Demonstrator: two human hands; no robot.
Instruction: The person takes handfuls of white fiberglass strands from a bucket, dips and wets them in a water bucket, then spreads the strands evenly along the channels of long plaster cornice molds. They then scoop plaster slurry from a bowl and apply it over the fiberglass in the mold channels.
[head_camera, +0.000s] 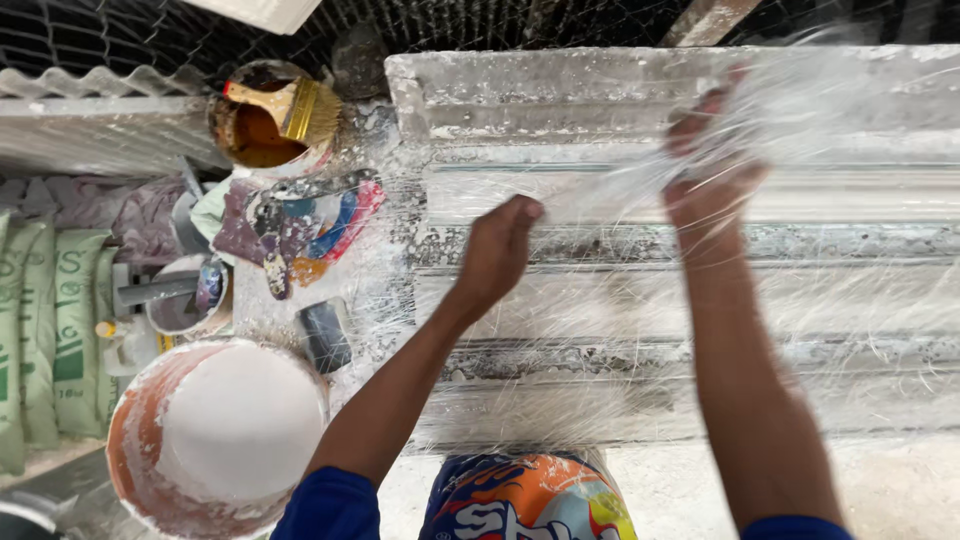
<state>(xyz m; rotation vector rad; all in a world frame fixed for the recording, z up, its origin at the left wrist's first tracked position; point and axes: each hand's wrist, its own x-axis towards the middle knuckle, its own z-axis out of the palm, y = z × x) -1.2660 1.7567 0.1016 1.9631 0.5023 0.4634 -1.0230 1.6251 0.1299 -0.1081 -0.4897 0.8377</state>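
Note:
A long white plaster moulding form (500, 90) with ridges and grooves lies across the bench in front of me. Thin glassy fibre strands (800, 110) spread over it. My right hand (712, 160) is raised above the form with its fingers closed on a tuft of these fibres. My left hand (497, 252) is lower, over the middle grooves, fingers curled around the other end of the fibre bundle. Loose strands trail across the form (600, 330) below both hands.
A bucket of white plaster (225, 430) stands at lower left. Behind it are a tin of orange liquid (255, 135) with a wide brush (295, 108), a paint-stained cloth (300, 225), a small cup (185, 295), a dark block (325, 335) and green sacks (50, 330).

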